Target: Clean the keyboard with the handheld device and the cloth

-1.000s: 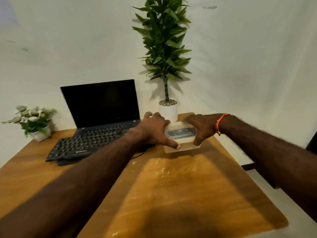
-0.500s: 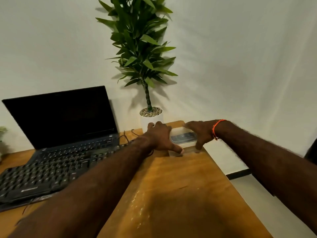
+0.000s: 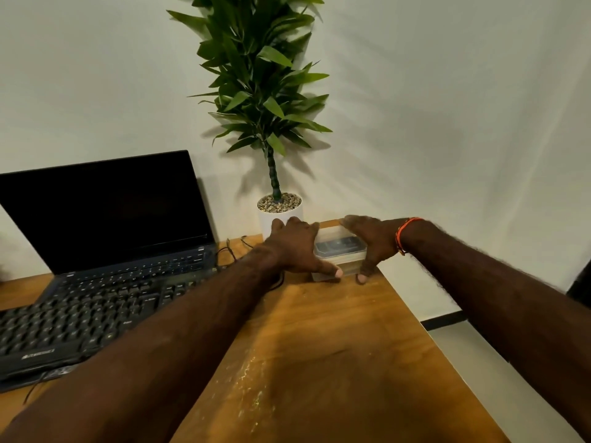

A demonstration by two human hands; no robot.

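Near half of the tabletop (image 3: 319, 362) is seen bare, giving working room. The keyboard (image 3: 73, 318) lies at the left edge, untouched; cleaning is judged not begun. At the far right corner a clear plastic box (image 3: 339, 251) is clasped between the left hand (image 3: 297, 247) and right hand (image 3: 371, 243), thumbs curled on its front. A dark item, possibly the device, is glimpsed inside. No cloth is visible. The potted plant (image 3: 279, 212) stands just behind, the right edge close.

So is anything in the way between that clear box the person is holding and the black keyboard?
Mostly open tabletop. The left hand and right hand hold the clear box at the far edge. Between it and the keyboard lie only the left forearm and some thin dark cables beside the laptop.
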